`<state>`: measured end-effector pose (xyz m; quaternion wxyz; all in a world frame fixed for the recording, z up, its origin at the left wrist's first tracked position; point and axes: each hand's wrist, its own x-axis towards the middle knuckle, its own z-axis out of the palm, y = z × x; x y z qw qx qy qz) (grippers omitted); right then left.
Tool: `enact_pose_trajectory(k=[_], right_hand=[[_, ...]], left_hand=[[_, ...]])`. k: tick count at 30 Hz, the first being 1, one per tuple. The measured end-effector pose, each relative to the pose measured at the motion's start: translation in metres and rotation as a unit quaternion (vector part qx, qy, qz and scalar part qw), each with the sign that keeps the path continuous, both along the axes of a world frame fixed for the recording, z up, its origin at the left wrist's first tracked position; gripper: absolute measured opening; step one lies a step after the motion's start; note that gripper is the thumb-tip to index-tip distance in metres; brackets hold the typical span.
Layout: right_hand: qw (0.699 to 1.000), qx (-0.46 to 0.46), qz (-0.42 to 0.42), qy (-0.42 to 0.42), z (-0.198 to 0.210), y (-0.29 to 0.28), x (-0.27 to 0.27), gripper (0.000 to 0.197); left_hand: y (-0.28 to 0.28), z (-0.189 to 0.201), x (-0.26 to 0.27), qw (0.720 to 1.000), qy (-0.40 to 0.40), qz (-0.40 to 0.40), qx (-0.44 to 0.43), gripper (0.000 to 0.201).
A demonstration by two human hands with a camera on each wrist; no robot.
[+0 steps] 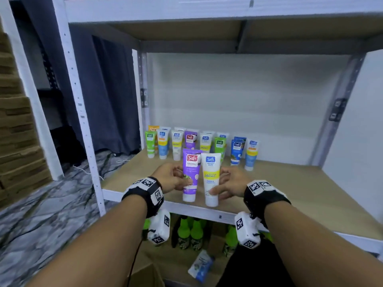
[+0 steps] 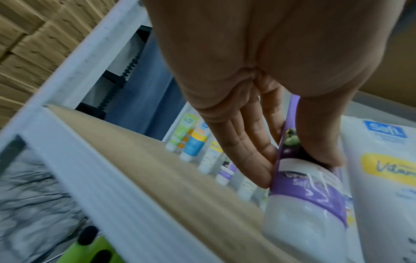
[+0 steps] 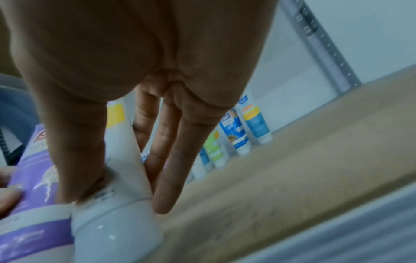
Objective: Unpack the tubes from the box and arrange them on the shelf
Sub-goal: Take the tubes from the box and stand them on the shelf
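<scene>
Marbled grey flooring (image 1: 41, 214) and a dark blue curtain (image 1: 107, 96) sit left of the white metal shelf with a tan board (image 1: 290, 193) that I face from the head view. Near its front edge my left hand (image 1: 170, 179) grips a purple plastic tube with a white cap (image 1: 191, 175), and my right hand (image 1: 232, 183) holds a white plastic tube with a yellow band (image 1: 211, 179); both stand upright, caps down on the board, long axes vertical, touching side by side. At the back edge stands a row of mixed-colour tubes (image 1: 199, 143), also caps down. Below the shelf I see green spray bottles (image 1: 190, 233) in an open cardboard box (image 1: 145, 274).

From the left wrist, my thumb and fingers (image 2: 254, 153) pinch the purple tube (image 2: 315, 186) from either side, the white one (image 2: 387, 169) just beside it; stacked cardboard cartons (image 2: 29, 44) show only here and at the head view's left.

From the right wrist, my thumb presses the white tube's (image 3: 121, 178) front and my fingers (image 3: 171, 160) lie behind it; the shelf's grey rear post (image 3: 319, 46) appears.
</scene>
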<state>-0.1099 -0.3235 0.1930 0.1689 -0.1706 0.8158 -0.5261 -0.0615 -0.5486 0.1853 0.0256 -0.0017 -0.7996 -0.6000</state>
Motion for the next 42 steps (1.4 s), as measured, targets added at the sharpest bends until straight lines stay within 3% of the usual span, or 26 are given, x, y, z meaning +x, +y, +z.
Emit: enact_pose_trajectory(k=[4,9,15,19,27,38,42], right_hand=[[0.997,0.027,-0.059,0.040,0.004,0.040,-0.021,0.047],[0.988,0.069,-0.121,0.059,-0.003,0.089,-0.053,0.050],[0.958,0.148,-0.216,0.119,-0.013,0.143,-0.088,0.039],[0.946,0.168,-0.259,0.099,-0.017,0.174,-0.112,0.041],[0.937,0.167,-0.292,0.092,-0.026,0.212,-0.162,0.042],[0.926,0.172,-0.320,0.098,-0.030,0.227,-0.222,0.040],[0.918,0.219,-0.315,0.102,-0.024,0.230,-0.231,0.043]], left_hand=[[0.043,0.009,-0.037,0.999,0.004,-0.025,-0.037,0.031],[0.101,0.004,-0.082,0.996,-0.003,-0.027,-0.089,0.024],[0.162,-0.008,-0.134,0.985,0.016,-0.026,-0.169,0.030],[0.202,-0.014,-0.164,0.976,0.043,-0.030,-0.210,0.017],[0.267,-0.031,-0.223,0.970,0.062,0.001,-0.233,0.028],[0.313,-0.027,-0.291,0.963,-0.007,0.053,-0.266,0.043],[0.319,-0.026,-0.307,0.959,-0.025,0.061,-0.275,0.049]])
